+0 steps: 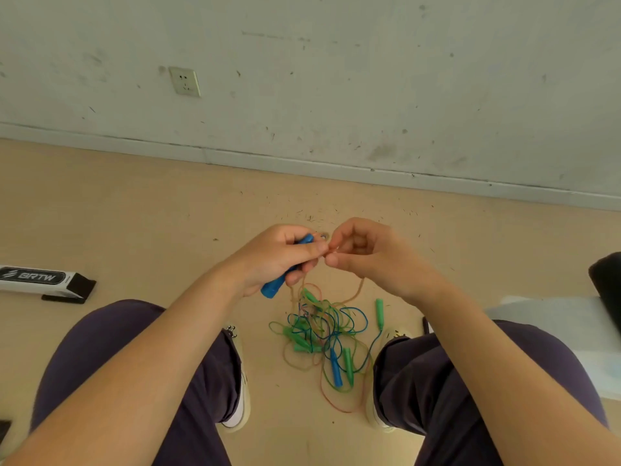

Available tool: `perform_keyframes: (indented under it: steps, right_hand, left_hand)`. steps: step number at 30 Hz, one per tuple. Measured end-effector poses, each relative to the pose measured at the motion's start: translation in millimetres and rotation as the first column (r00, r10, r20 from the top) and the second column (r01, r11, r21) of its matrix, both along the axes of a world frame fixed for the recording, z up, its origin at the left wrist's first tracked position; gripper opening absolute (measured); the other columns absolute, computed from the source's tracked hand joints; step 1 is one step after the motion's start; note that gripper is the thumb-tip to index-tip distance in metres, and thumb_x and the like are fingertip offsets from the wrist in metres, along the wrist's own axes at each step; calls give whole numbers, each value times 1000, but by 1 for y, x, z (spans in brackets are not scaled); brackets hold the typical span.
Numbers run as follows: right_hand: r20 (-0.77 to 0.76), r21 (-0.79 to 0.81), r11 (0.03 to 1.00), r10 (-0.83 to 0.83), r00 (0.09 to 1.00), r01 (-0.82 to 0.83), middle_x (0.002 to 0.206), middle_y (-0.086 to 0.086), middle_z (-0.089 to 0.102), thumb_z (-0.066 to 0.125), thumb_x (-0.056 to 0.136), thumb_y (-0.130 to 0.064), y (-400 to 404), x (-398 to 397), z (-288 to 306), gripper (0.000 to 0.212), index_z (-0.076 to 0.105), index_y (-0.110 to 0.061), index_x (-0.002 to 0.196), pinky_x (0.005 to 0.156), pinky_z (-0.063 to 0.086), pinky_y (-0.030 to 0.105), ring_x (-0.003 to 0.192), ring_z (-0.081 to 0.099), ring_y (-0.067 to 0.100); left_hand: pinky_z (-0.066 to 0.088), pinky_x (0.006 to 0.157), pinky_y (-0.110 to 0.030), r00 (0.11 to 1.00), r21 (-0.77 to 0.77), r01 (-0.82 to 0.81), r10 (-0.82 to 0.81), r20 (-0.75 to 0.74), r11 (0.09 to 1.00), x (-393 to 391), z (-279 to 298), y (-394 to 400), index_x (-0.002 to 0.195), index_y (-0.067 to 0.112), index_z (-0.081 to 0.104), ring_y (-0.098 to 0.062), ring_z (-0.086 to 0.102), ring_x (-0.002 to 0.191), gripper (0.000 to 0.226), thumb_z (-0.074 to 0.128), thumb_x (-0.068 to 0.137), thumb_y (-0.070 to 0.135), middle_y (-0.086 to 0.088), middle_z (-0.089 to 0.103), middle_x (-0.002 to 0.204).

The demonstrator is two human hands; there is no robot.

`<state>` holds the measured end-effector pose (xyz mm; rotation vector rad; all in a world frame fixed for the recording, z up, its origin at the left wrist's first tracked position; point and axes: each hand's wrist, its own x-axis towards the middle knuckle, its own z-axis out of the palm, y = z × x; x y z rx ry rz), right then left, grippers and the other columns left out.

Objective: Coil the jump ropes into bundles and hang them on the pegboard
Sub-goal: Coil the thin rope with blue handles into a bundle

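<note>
Held rope: I see a blue handle (284,275) gripped in my left hand (279,257), raised above the floor between my knees, its orange cord (356,294) trailing down from both hands to the pile below.
Left fingers: curled round the blue handle, fingertips meeting the right hand's at the cord.
Right hand (366,250): fingers bent, thumb and forefinger pinching the orange cord right beside the handle's top end.
Rope pile (327,341): a tangle of green, blue and orange cords on the floor between my shoes, directly under my hands, with several green handles and one more blue handle (335,369) mixed in; one green handle (379,312) lies at the pile's right edge.
Floor (151,213): tan, flecked with small dark bits near the wall.
Left side: a white and black box marked BRTW (40,279) lies on the floor.
Wall (336,79): scuffed white, carrying a socket (184,81).
Pegboard: I cannot see it from here.
</note>
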<state>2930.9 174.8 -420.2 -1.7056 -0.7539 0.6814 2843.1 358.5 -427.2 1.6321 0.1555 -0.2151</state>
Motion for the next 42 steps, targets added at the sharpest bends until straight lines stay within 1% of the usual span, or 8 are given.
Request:
perform_keyframes:
  steps: [5,9,18,25,30,34,40,42]
  right_hand:
    - [94,-21,987,-158,983,161,57,-8,47,67,91,-9,-2,9,2,14,58,-17,83,54,33,25,55,39,12]
    - [23,78,943,-326,945,324,63,0,53,59,94,-4,-15,20,10,14,55,-15,86,67,44,32,59,52,12]
    - [41,-120,992,40,998,-35,63,-6,57,71,87,-9,-2,-1,0,14,60,-13,95,59,41,22,59,48,10]
    - [86,9,923,-383,920,384,64,-1,55,55,96,-5,-10,20,2,16,54,-18,86,63,43,31,58,52,13]
    - [-48,28,995,-98,994,100,73,2,65,70,83,-8,-11,13,2,19,57,-15,95,67,48,35,63,59,16]
    - [42,-99,995,10,999,-5,66,-2,56,74,86,-12,2,-2,-8,15,61,-18,92,54,41,25,57,47,11]
    - [34,62,912,-408,912,406,55,-11,48,62,93,-11,-10,21,-2,15,56,-22,86,54,36,31,50,42,11]
    - [25,91,917,-391,920,387,59,-8,54,65,90,-15,-13,23,1,10,56,-20,90,59,42,33,54,49,12]
  left_hand:
    - [39,50,-24,1000,42,-20,21,-3,999,5,0,10,103,1,69,-12,41,46,22,57,100,19,3,54,61]
    - [42,51,-23,995,93,-100,99,19,991,5,-3,21,105,-6,67,-11,42,45,26,63,96,18,6,54,57]
    - [43,47,-27,999,5,12,-11,-42,1000,3,-11,2,87,9,69,-14,48,43,13,66,95,19,-2,59,63]
    - [49,50,-23,996,28,-90,91,-21,996,5,-10,18,94,6,73,-14,54,47,13,65,95,16,0,62,60]
    - [45,46,-23,998,15,-62,62,-20,998,4,-12,13,91,10,74,-15,50,42,13,66,94,20,-3,60,60]
    - [47,49,-25,999,48,9,-6,-47,999,5,-12,7,97,3,70,-17,52,45,22,67,94,24,-3,63,63]
    - [46,52,-26,995,50,-103,103,-6,993,4,-7,20,102,-2,70,-17,50,47,23,63,97,19,-4,61,64]
    - [45,50,-25,992,53,-130,130,3,990,4,-8,21,102,-5,69,-16,48,45,23,61,97,16,-4,60,63]
